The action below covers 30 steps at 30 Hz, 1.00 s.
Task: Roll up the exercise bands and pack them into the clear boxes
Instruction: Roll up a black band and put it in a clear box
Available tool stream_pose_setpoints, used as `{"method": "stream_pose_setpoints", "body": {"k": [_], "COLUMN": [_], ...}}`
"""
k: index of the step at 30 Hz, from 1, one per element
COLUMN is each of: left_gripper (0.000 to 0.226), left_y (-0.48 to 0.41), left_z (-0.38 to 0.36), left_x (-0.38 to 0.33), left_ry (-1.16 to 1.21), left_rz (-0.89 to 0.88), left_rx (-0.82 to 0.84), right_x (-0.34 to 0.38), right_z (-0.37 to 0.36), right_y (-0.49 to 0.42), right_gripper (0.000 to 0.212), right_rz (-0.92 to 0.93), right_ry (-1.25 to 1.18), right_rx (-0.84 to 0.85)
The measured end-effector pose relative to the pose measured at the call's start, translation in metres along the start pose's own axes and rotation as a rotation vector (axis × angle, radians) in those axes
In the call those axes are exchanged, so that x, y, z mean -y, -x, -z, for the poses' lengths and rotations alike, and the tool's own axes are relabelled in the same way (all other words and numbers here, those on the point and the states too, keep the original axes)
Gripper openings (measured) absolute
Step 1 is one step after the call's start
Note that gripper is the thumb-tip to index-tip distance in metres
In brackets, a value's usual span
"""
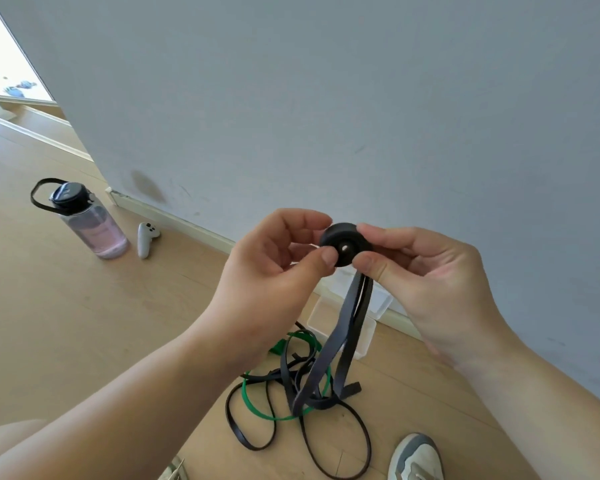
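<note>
Black band roll (344, 244), midair, pinched between left hand (274, 271) and right hand (426, 275)

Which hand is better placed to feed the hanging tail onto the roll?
Right. The tail hangs just below the thumb of the right hand; the left hand pinches the roll at its other edge.

Bottle (90, 220) is off left on the floor (66, 323), controller (146, 239) just right of it, loose bands (305, 393) heaped centre, boxes (321, 315) (two, I think) behind them by the wall (326, 98).
</note>
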<state>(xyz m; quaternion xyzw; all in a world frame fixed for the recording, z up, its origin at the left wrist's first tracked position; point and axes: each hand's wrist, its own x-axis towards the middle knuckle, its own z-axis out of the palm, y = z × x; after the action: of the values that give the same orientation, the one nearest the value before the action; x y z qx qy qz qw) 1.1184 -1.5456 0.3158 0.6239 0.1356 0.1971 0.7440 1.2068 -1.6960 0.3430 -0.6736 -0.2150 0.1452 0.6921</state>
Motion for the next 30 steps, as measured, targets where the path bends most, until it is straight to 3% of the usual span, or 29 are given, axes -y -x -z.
{"method": "stream_pose_setpoints", "body": {"k": [3,5,9,11,14,19,25,30], "left_gripper": [0.032,0.031,0.022,0.033,0.042,0.031,0.032,0.035], "left_y": [0.004,0.007,0.005,0.004,0.006,0.001,-0.001,0.004], "left_z": [-0.004,-0.008,-0.008,-0.006,-0.007,-0.002,-0.001,-0.007], "left_x": [0.001,0.001,-0.003,-0.004,-0.005,-0.004,-0.005,-0.004], "left_ry": [0.093,-0.006,-0.344,-0.493,-0.529,-0.215,-0.029,-0.025], "left_rz": [0.049,0.053,-0.024,-0.087,-0.148,-0.033,-0.002,0.021], "left_rx": [0.062,0.047,0.013,0.024,0.071,0.032,-0.069,-0.035], "right_x": [0.003,0.003,-0.002,-0.003,-0.001,0.002,0.004,-0.001], "right_z": [0.002,0.004,0.01,0.011,0.011,0.007,0.003,0.001], "right_y": [0.0,0.0,0.0,-0.001,0.0,-0.003,-0.002,0.002], "right_gripper": [0.024,0.022,0.03,0.033,0.033,0.023,0.024,0.022], "right_rz": [-0.022,-0.02,0.188,0.284,0.323,0.062,0.002,0.025], "right_ry": [-0.113,-0.083,0.361,0.518,0.622,0.336,0.177,0.112], "right_rx": [-0.007,0.004,0.08,0.137,0.179,0.014,-0.015,0.012]}}
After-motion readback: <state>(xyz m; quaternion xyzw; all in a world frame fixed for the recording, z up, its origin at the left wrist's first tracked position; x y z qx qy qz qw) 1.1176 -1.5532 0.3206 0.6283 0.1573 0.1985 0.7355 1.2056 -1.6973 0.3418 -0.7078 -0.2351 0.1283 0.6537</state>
